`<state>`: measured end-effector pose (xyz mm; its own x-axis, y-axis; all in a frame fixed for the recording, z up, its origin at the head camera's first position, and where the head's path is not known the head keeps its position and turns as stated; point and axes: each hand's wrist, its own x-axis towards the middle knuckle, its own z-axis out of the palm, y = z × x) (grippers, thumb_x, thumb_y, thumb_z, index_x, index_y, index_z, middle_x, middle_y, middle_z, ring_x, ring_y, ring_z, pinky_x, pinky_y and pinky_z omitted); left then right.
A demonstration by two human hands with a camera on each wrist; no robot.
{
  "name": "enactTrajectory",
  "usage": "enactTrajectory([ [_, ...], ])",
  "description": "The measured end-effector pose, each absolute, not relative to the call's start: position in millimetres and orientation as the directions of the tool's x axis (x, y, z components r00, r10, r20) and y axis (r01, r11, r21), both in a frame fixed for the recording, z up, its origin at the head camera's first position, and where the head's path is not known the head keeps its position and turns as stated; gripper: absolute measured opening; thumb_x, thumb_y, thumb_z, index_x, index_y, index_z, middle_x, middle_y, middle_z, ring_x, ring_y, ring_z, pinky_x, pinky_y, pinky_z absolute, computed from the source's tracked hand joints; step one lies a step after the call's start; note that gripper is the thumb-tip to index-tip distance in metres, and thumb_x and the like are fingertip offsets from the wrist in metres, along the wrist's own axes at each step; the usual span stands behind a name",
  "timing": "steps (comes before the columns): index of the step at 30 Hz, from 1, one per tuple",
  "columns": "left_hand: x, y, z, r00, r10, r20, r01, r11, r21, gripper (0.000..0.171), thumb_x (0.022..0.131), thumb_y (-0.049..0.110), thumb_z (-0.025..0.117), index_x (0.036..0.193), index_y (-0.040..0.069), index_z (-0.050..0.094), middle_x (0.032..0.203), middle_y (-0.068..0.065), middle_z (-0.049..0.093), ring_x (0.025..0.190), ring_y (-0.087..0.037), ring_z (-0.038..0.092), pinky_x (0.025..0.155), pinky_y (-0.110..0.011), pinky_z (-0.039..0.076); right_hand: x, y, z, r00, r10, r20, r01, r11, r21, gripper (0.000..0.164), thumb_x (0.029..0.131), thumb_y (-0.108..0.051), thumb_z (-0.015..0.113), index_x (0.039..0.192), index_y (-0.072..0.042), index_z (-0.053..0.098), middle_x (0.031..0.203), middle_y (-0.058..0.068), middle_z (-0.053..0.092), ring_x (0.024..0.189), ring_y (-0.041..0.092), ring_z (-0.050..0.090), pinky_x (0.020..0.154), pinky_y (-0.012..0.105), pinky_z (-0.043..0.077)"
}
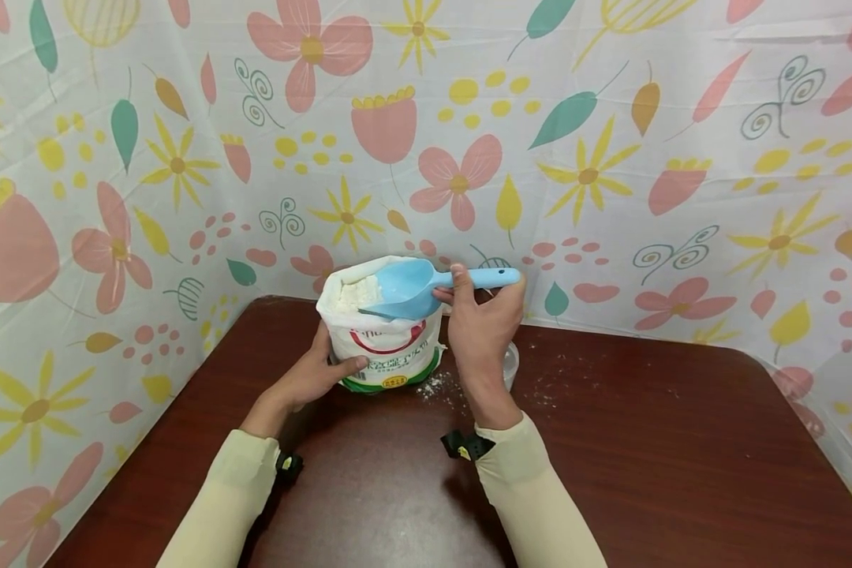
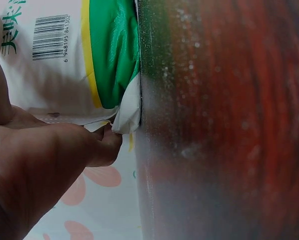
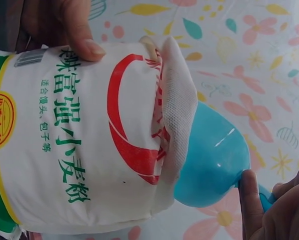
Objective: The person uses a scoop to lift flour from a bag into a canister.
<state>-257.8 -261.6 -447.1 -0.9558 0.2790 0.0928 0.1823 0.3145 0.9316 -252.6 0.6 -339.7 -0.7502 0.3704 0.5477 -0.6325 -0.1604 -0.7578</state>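
A white flour bag point(image 1: 390, 359) with a green base stands on the table, its top rolled down and white flour point(image 1: 358, 294) showing inside. My left hand point(image 1: 312, 375) holds the bag's left side, thumb across the front; in the left wrist view its fingers point(image 2: 109, 147) reach around near the bag's lower edge. Gripped by its handle in my right hand point(image 1: 484, 327), a light-blue scoop point(image 1: 408, 288) lies with its bowl over the bag's opening. The right wrist view shows the scoop's rounded underside point(image 3: 214, 155) partly behind the bag's rolled rim.
Partly hidden behind my right wrist is a clear container point(image 1: 511, 364). Spilled flour point(image 1: 436, 385) dusts the brown table point(image 1: 646, 457) beside the bag and further right. A flower-patterned curtain point(image 1: 468, 102) borders the table's back and left side.
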Motion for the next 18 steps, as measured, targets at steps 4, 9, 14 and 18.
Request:
enactTrajectory([
  [4,-258.6,-261.3,-447.8,-0.956,0.280,0.092,0.182,0.316,0.931,0.104,0.100,0.030,0.077,0.163,0.047,-0.005,0.167,-0.002,0.022,0.156,-0.029,0.020,0.123,-0.065,0.022,-252.9,3.8,-338.0,-0.737,0.384,0.556,-0.646,-0.159,-0.746,0.030,0.101,-0.009,0.073,0.110,-0.001,0.045,0.098,0.018,0.065,0.071,0.032,0.077,0.072,0.040,0.064],
  [9,-260.0,-261.6,-449.9,-0.955,0.280,0.094,0.184,0.313,0.932,0.104,0.101,0.029,0.077,0.163,0.047,-0.005,0.166,-0.002,0.022,0.157,-0.029,0.020,0.123,-0.065,0.020,-254.3,7.4,-336.5,-0.729,0.401,0.555,-0.651,-0.155,-0.743,0.033,0.101,-0.008,0.073,0.115,0.003,0.045,0.098,0.017,0.065,0.069,0.027,0.077,0.072,0.040,0.064],
  [14,-260.2,-261.9,-449.7,-0.954,0.283,0.099,0.188,0.309,0.932,0.104,0.100,0.028,0.077,0.162,0.049,-0.004,0.166,0.000,0.023,0.157,-0.028,0.019,0.123,-0.066,0.020,-253.0,11.0,-333.6,-0.717,0.408,0.565,-0.663,-0.150,-0.733,0.031,0.101,-0.009,0.073,0.114,0.000,0.046,0.099,0.017,0.065,0.070,0.027,0.077,0.073,0.040,0.064],
  [18,-259.2,-262.6,-448.3,-0.952,0.288,0.104,0.193,0.302,0.933,0.104,0.100,0.028,0.077,0.162,0.050,-0.004,0.166,0.000,0.024,0.157,-0.027,0.019,0.122,-0.066,0.021,-252.6,14.4,-331.5,-0.713,0.412,0.568,-0.669,-0.156,-0.727,0.031,0.102,-0.009,0.072,0.115,0.000,0.045,0.099,0.018,0.064,0.071,0.027,0.077,0.075,0.041,0.064],
])
